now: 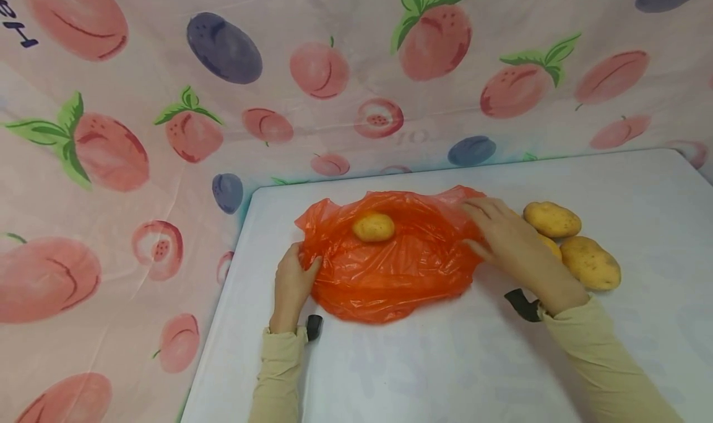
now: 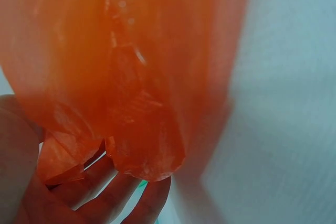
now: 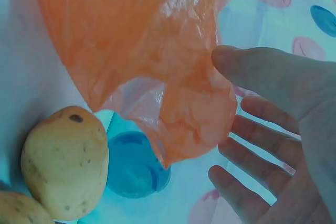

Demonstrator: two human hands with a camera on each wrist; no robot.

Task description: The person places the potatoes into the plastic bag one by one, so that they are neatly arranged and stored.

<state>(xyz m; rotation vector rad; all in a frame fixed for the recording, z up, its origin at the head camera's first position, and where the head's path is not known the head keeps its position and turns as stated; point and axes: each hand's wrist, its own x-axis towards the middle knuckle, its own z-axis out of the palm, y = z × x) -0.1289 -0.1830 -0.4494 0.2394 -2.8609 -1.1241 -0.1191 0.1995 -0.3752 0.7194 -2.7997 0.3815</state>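
An orange plastic bag (image 1: 390,274) lies spread on the white table, crinkled and translucent. One potato (image 1: 374,227) sits against its upper part; whether it is inside or on top, I cannot tell. At the bag's left edge my left hand (image 1: 292,283) grips the plastic, thumb on one side and fingers on the other; the left wrist view shows bag folds (image 2: 142,145) between them. My right hand (image 1: 501,237) is at the bag's right edge with its fingers spread. In the right wrist view, the thumb (image 3: 252,64) touches or nearly touches the plastic.
Several potatoes (image 1: 592,264) lie in a group right of the bag, some partly hidden by my right arm. The white table (image 1: 418,373) backs onto a fruit-print cloth (image 1: 267,181). A dark device (image 1: 523,305) is on my right wrist, another (image 1: 314,327) on my left.
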